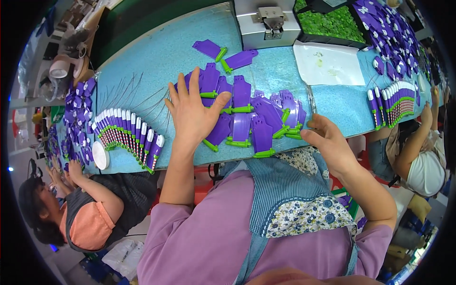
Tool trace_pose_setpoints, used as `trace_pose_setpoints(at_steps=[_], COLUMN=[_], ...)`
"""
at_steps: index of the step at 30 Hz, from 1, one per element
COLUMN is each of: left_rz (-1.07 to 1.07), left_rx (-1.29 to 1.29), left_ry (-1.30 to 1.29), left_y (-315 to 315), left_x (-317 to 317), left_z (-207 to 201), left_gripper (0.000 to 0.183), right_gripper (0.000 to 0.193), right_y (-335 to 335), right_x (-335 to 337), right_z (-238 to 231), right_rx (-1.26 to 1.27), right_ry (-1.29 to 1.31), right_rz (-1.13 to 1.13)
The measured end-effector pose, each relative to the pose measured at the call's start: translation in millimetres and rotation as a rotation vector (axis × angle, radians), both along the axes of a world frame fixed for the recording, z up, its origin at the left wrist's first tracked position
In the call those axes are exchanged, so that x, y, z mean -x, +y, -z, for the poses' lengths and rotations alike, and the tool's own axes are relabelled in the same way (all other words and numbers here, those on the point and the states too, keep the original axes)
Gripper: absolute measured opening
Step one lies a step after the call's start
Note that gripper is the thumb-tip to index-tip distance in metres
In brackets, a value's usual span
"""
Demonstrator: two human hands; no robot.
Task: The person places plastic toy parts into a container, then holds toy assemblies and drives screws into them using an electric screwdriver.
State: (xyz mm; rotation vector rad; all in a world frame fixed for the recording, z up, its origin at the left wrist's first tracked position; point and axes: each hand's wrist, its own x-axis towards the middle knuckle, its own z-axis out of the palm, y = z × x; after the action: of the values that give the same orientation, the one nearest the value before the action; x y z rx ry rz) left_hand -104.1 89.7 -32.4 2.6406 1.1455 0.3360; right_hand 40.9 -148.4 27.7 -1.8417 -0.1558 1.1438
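Note:
A loose pile of flat purple plastic pieces with green rod-like ends point(242, 95) lies on the blue tabletop in front of me. My left hand point(194, 114) rests over the pile's left side, fingers spread wide, partly covering several pieces. Just right of the pile, by the table's near edge, my right hand point(327, 140) has its fingers loosely bent, thumb and forefinger apart, and I see nothing held there. Farther up lie two separate purple pieces point(207, 48) whose green ends meet.
A metal machine point(266, 23) stands at the back, beside a black tray of small green parts point(330, 23) and a white sheet point(327, 64). Fanned rows of white-tipped purple pieces lie left point(127, 130) and right point(399, 102). Thin wires point(126, 92) lie left. Co-workers sit on both sides.

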Motion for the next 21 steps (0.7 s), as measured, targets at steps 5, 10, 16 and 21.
trace_pose_setpoints(at_steps=[5,10,16,21], left_rz=[0.142,0.188,0.258,0.271], left_rx=[-0.043,-0.081,0.015,0.083], left_ry=[0.001,0.007,-0.133,-0.231], left_y=[-6,4,-16,-24], left_x=[-2,-7,-3,6], left_z=[-1,-2,2,13], left_gripper=[0.086,0.083,0.079,0.079], right_gripper=[0.090,0.090,0.090,0.094], right_y=[22,43,47,65], right_x=[-6,0,11,13], right_z=[14,21,39,16], right_rx=[0.129,0.048,0.115,0.048], right_ry=[-0.070,-0.043,-0.302,-0.198], right_rz=[-0.073,-0.097,-0.229,-0.306])
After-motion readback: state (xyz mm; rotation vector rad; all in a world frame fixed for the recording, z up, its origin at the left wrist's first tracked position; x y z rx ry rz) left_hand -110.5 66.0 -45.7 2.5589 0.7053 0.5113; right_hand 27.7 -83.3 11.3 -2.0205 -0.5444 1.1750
